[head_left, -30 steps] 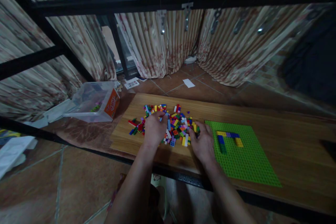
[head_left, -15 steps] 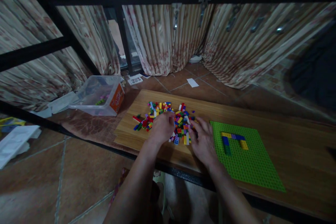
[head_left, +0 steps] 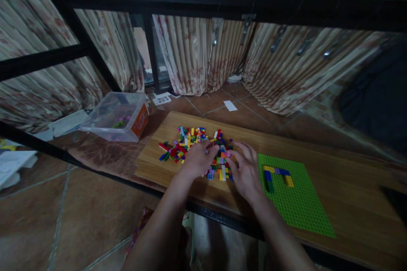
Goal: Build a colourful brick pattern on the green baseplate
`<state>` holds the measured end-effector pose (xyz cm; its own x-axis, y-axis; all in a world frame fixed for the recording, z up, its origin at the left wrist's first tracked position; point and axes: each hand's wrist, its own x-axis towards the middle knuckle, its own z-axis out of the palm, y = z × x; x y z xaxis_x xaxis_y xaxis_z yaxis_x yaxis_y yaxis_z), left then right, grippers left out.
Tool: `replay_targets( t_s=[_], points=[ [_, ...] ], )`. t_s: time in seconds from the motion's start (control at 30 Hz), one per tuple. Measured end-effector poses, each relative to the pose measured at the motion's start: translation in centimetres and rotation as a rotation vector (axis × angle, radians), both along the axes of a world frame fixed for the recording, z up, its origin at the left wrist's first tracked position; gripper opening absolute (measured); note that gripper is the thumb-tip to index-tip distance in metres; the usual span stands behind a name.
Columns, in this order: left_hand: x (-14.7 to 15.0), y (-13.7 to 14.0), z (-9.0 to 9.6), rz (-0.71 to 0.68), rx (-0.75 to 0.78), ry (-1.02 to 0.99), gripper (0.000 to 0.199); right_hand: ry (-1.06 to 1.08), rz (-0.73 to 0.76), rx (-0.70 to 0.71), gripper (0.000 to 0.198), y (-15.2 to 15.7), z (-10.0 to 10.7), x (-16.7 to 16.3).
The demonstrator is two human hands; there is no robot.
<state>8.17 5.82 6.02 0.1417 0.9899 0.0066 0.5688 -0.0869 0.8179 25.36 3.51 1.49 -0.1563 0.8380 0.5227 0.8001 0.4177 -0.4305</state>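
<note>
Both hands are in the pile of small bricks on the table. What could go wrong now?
1. The brick pile reaches toward the table's near edge, so the left hand or right hand might sweep pieces onto the floor.
2. The right hand is close to the green baseplate, so it could nudge it and its few attached bricks.

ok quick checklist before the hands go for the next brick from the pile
1. Brick pile on the wooden board, within reach: ok.
2. Left hand resting over the pile: ok.
3. Right hand at the pile's right edge: ok.
4. Brick held in either hand: cannot tell, fingers hide it.
5. Green baseplate flat beside the right hand, studs free: ok.
6. Bricks on baseplate seated: cannot tell.
</note>
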Motion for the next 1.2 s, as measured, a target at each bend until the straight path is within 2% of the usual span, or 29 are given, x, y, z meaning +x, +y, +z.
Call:
replay_targets(
  t_s=[0.13, 0.2, 0.3, 0.4, 0.57, 0.9, 1.2],
  points=[
    [0.2, -0.2, -0.3, -0.183, -0.129, -0.469, 0.026, 0.176, 0.030, 0.026, 0.023, -0.5, 1.7, -0.7],
    [0.3, -0.3, -0.2, -0.183, -0.174, -0.642, 0.026, 0.361, 0.008, -0.034, 0.025, -0.6, 2.0, -1.1],
    [0.2, -0.3, 0.0, -0.151, -0.180, -0.762, 0.032, 0.729, -0.023, -0.176, 0.035, -0.3, 2.2, -1.9],
    [0.2, -0.2, 0.3, -0.150, -0.158, -0.790, 0.035, 0.905, 0.015, -0.252, 0.037, 0.0, 2.7, -2.7],
    [0.6, -0.4, 0.5, -0.130, -0.175, -0.810, 0.037, 0.944, -0.005, -0.230, 0.030, 0.2, 3.3, -4.0],
    [1.6, -0.5, -0.9, 0.027, -0.123, -0.727, 0.022, 1.009, -0.098, -0.148, 0.035, 0.9, 1.0, -6.3],
    [2.3, -0.7, -1.3, 0.121, -0.192, -0.788, 0.020, 1.025, -0.234, -0.132, 0.038, 1.3, 0.2, -6.8]
  ],
)
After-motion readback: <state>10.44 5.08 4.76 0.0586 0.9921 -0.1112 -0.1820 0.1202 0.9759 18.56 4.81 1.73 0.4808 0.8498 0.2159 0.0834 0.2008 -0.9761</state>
